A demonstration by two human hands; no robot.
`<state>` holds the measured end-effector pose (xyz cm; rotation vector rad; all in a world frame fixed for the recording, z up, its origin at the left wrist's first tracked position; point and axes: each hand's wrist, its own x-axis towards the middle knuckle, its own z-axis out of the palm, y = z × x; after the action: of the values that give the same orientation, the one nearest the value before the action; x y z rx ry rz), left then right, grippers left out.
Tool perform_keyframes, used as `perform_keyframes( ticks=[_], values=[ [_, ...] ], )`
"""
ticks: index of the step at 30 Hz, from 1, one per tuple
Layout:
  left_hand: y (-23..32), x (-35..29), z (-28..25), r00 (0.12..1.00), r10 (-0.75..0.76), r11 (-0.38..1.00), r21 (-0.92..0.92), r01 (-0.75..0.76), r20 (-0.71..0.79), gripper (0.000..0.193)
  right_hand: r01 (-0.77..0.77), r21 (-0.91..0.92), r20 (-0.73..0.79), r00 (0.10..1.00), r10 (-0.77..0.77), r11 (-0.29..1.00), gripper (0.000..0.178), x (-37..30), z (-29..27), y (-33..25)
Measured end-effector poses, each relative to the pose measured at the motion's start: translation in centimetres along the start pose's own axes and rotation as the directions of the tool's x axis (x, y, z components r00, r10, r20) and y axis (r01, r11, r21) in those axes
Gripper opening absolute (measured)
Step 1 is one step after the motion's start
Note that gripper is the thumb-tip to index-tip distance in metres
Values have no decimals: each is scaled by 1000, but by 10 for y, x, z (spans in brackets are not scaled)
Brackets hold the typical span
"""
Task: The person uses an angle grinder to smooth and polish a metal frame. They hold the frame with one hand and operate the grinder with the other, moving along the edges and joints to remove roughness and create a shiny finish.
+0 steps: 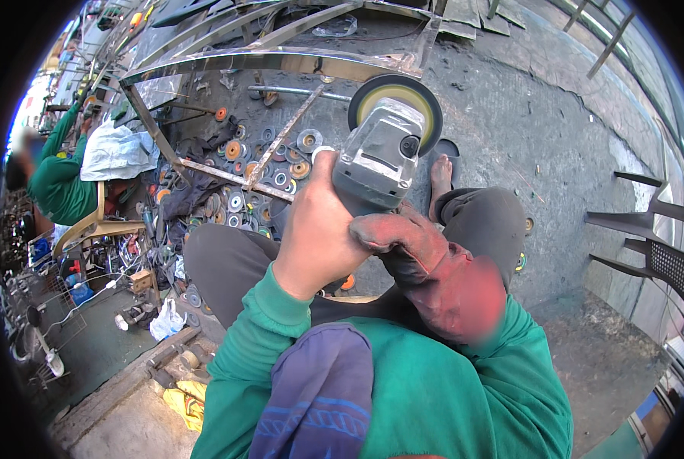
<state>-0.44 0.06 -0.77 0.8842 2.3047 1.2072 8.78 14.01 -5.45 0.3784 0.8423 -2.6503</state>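
An angle grinder (378,157) with a grey, worn body is held up in front of me, above my lap. Its round disc (399,103), black at the rim and yellowish inside, faces away at the far end. My bare left hand (319,222) is wrapped round the grinder's left side, thumb up along the body. In a red and dark work glove, my right hand (418,256) is closed at the near end of the tool, against my left hand. The gloved fingertips are partly hidden. Beyond the disc stands a shiny metal frame (273,65), apart from my hands.
Many used discs (235,149) lie heaped on the floor left of the grinder. At the right edge are dark plastic chairs (655,237). Another person in a green top (59,183) sits at the far left. A white bag (167,320) and a yellow cloth (185,404) lie lower left.
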Motion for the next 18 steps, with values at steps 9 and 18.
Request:
perform_keyframes(
  ticks=[9, 18],
  values=[
    [0, 3, 1, 999, -28, 999, -21, 27, -31, 79, 70, -31, -18, 997, -71, 997, 66, -1, 11, -7],
    [1, 2, 0, 993, -114, 989, -94, 110, -32, 78, 101, -86, -7, 995, -102, 991, 68, 0, 10, -6]
  ],
)
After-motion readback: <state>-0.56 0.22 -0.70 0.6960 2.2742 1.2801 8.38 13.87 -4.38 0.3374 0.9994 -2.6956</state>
